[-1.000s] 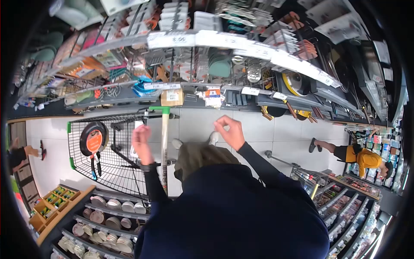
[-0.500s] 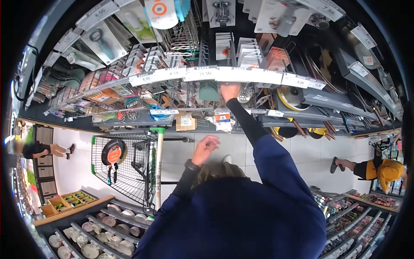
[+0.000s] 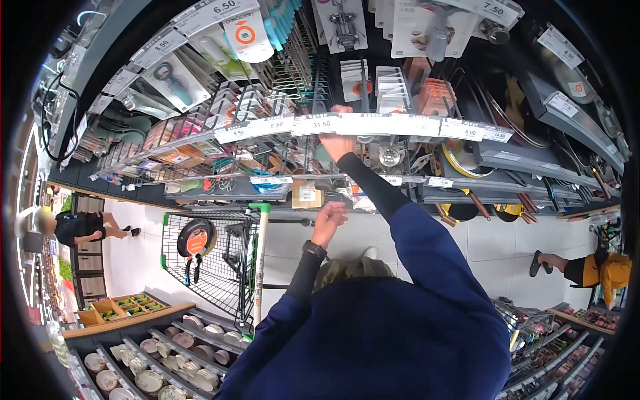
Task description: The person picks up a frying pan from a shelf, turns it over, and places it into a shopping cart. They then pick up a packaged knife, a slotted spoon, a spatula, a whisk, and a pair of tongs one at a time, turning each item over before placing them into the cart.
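While right hand touches shelf, left hand hovers; one pan.

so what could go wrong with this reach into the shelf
1. The right hand reaches among crowded hanging packs behind the price rail. Pulling one out could knock its neighbours off their hooks.
2. The left hand is off the cart, which holds a frying pan. If bumped, the cart might roll away on the smooth floor.
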`<state>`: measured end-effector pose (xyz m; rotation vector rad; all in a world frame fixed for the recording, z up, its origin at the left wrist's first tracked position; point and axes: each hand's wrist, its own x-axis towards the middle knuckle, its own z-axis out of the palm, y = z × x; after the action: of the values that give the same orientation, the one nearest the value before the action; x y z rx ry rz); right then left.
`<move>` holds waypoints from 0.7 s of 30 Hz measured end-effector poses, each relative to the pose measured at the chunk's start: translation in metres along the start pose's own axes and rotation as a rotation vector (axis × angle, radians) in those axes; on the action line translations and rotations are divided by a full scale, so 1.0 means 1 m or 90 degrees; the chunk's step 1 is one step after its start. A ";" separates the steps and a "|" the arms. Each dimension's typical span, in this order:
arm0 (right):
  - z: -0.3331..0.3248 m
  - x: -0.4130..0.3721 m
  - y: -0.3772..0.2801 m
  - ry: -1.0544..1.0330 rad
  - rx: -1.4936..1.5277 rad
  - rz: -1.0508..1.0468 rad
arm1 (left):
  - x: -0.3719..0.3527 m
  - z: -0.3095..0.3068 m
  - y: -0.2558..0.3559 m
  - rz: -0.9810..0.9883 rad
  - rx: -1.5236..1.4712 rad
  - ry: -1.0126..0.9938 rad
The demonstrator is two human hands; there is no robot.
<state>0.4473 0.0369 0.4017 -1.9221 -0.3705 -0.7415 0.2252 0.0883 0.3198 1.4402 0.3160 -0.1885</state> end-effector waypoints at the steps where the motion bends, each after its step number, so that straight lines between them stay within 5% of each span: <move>1: 0.004 0.000 0.001 0.003 -0.008 -0.001 | -0.001 -0.001 0.000 -0.010 -0.004 0.003; 12: 0.009 -0.012 0.010 0.012 -0.031 -0.063 | -0.003 -0.018 -0.016 -0.019 -0.030 0.056; 15: 0.006 -0.029 0.016 -0.072 -0.035 -0.016 | 0.001 -0.023 -0.020 -0.041 -0.045 0.073; 17: -0.011 -0.028 0.001 -0.224 -0.048 0.083 | 0.007 -0.031 -0.041 0.041 0.050 0.102; 19: -0.018 -0.024 -0.008 -0.119 0.069 -0.032 | 0.002 -0.030 -0.036 0.118 0.186 0.170; 21: -0.036 -0.026 -0.026 -0.307 0.146 0.149 | -0.008 -0.031 -0.025 0.194 0.324 0.238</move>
<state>0.4012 0.0178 0.4146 -1.8688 -0.4907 -0.0705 0.2071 0.1156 0.2958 2.0096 0.3616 0.2729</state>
